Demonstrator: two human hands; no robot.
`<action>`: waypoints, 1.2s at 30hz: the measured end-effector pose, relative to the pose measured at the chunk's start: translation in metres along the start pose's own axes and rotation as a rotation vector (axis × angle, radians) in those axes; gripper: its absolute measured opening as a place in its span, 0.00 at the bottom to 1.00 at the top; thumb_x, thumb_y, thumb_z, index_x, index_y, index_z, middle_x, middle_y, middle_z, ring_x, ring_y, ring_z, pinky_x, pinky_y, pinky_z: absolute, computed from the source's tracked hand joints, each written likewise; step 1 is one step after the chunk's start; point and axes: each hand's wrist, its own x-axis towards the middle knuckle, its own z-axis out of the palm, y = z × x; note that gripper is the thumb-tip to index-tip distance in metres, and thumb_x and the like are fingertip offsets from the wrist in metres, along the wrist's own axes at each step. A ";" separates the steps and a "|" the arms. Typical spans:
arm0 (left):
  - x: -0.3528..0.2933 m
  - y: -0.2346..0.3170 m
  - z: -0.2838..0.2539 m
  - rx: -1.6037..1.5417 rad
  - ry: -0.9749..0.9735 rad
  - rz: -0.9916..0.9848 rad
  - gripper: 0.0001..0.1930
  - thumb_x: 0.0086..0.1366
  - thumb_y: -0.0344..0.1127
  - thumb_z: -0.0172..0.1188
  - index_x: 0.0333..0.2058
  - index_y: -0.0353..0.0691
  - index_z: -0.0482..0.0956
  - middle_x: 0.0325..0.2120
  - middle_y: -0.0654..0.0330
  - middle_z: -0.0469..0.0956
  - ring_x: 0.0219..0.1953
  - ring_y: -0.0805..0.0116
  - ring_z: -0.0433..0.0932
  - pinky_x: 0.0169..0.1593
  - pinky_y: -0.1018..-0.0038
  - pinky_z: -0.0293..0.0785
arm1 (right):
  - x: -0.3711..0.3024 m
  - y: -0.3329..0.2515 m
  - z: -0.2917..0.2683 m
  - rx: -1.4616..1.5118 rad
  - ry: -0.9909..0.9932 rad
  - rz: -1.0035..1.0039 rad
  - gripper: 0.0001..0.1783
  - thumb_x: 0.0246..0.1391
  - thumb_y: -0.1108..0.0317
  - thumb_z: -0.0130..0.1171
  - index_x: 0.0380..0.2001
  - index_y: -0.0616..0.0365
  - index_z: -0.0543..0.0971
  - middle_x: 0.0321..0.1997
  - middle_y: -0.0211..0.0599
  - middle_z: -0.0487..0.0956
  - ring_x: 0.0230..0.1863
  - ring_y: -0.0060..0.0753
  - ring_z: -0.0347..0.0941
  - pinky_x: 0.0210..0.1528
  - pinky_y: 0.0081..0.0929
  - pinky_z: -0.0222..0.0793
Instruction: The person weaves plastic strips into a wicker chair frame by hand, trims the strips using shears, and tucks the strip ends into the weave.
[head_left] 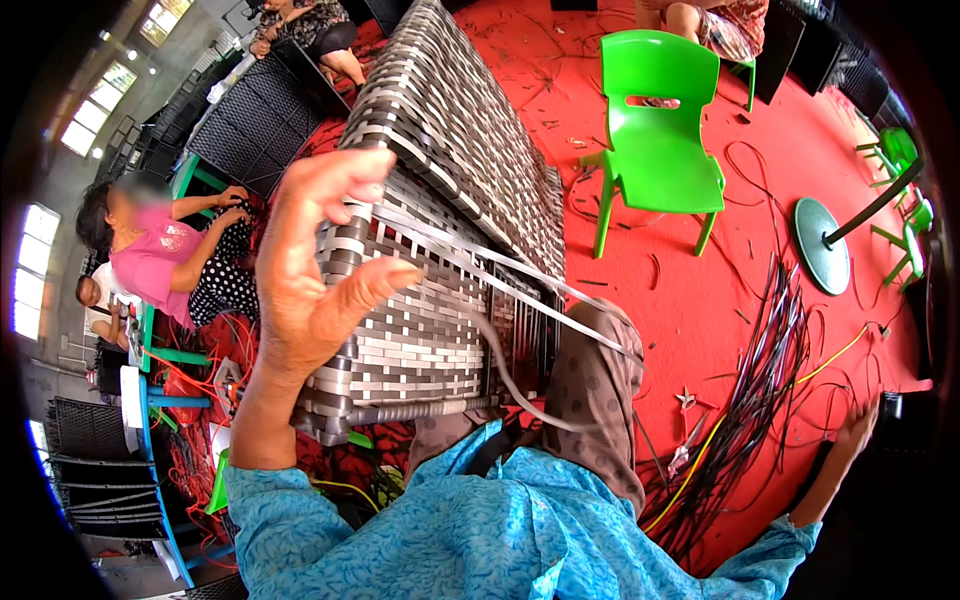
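A seat-like frame woven with grey, brown and silver flat strips (420, 350) leans over my lap, its other woven panel (460, 130) rising at an angle. My left hand (310, 260) is raised beside its left edge, thumb and curled fingers apart, with nothing seen between them. Pale loose strips (500, 280) run from the weave across to my knee, and one grey strip (500, 375) loops down over my lap. My right hand (855, 428) reaches far out to the right, near a small black object (892, 405); its fingers are too small and blurred to read.
A green plastic chair (660, 130) stands ahead on the red floor (600, 230). Dark loose strips (760, 400) lie in a bundle at right, beside scissors (685, 440) and a yellow cord (700, 465). A pole rises from a round base (822, 245). Another person (165, 250) sits at left.
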 end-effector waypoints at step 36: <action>-0.018 0.011 -0.003 -0.228 -0.170 -0.305 0.03 0.52 0.24 0.59 0.26 0.35 0.74 0.21 0.65 0.74 0.21 0.83 0.70 0.23 0.85 0.65 | -0.444 -0.093 0.332 0.157 -1.773 -0.502 0.20 0.47 0.67 0.56 0.44 0.60 0.69 0.40 0.44 0.72 0.41 0.43 0.69 0.43 0.33 0.65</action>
